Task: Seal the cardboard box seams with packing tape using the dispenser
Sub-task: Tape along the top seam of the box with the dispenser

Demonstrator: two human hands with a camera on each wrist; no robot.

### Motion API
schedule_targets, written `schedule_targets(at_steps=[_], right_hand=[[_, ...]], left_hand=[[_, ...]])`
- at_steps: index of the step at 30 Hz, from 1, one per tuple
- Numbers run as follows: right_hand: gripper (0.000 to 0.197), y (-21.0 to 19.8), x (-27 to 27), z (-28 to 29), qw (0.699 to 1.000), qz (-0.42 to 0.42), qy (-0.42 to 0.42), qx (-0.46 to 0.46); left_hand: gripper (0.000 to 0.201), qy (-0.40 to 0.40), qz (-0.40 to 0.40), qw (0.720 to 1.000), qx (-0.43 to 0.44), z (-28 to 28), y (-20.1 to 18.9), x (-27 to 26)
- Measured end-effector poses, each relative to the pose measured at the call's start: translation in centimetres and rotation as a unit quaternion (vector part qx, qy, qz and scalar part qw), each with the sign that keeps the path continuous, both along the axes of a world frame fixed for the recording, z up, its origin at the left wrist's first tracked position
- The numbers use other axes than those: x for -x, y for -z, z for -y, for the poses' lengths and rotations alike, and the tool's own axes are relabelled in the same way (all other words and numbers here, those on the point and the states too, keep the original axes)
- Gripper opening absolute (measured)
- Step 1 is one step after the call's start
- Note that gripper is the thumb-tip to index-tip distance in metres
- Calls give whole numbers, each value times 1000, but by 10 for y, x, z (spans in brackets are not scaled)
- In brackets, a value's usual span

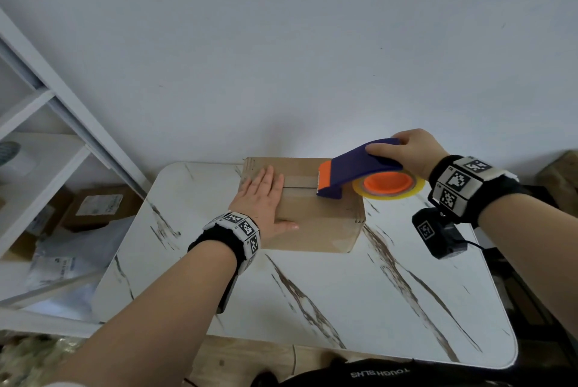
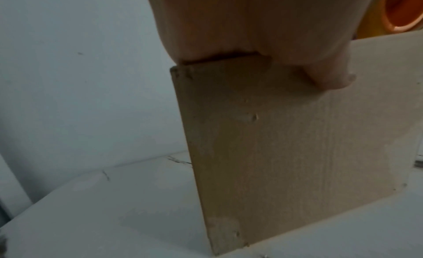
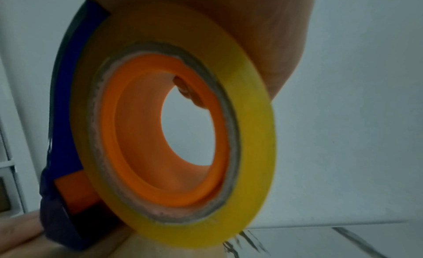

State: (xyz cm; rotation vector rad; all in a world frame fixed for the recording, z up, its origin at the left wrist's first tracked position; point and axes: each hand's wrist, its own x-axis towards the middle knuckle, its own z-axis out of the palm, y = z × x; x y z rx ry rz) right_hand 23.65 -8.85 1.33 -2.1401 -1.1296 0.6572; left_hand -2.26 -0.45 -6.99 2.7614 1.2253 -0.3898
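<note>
A brown cardboard box (image 1: 316, 224) stands at the far side of the marble table (image 1: 344, 308). My left hand (image 1: 262, 196) lies flat on the left part of its top, fingers straight over the centre seam, thumb (image 2: 329, 79) down the near side. My right hand (image 1: 406, 149) grips the blue tape dispenser (image 1: 359, 164) from above. Its orange-tipped nose (image 1: 327, 178) rests on the seam at the box's right half. A strip of clear tape (image 1: 300, 181) runs along the seam from my left fingers to the nose. The yellowish tape roll (image 3: 183, 135) on its orange hub fills the right wrist view.
A white shelf unit (image 1: 47, 149) stands at the left with parcels and plastic mailers (image 1: 93, 211) on its lower levels. A plain wall is right behind the box. A brown object (image 1: 560, 180) sits at the far right edge. The table's near half holds nothing.
</note>
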Motion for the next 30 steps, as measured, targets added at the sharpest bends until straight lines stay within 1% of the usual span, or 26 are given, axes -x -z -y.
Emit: schedule_targets(at_steps=[3, 5, 9, 12, 16, 18, 20, 23, 28, 30], right_hand=[[43, 1, -1, -1, 1000, -6, -5, 2], [43, 1, -1, -1, 1000, -7, -5, 4], [44, 1, -2, 0, 1000, -2, -3, 0], [45, 2, -3, 1, 1000, -7, -1, -3], [38, 5, -5, 1, 999, -45, 12, -10], [35, 4, -2, -1, 997, -70, 22, -18], [37, 2, 3, -3, 995, -94, 30, -25], [36, 2, 17, -10, 993, -117, 21, -22], [37, 6, 53, -25, 992, -123, -23, -19], [39, 6, 62, -31, 992, -119, -27, -21]], left_hand=[[89, 21, 17, 1000, -5, 15, -4, -8], [86, 28, 38, 999, 3, 25, -6, -17], [85, 26, 56, 998, 27, 36, -6, -38], [88, 19, 55, 998, 24, 42, -4, -49], [85, 9, 53, 998, 9, 42, 0, -51], [82, 5, 49, 999, 6, 40, 0, -50], [81, 3, 44, 999, 5, 37, -1, -47], [80, -8, 44, 999, 4, 28, -4, -33], [80, -8, 19, 1000, -11, 7, -11, 9], [85, -6, 19, 1000, -4, 5, -12, 17]])
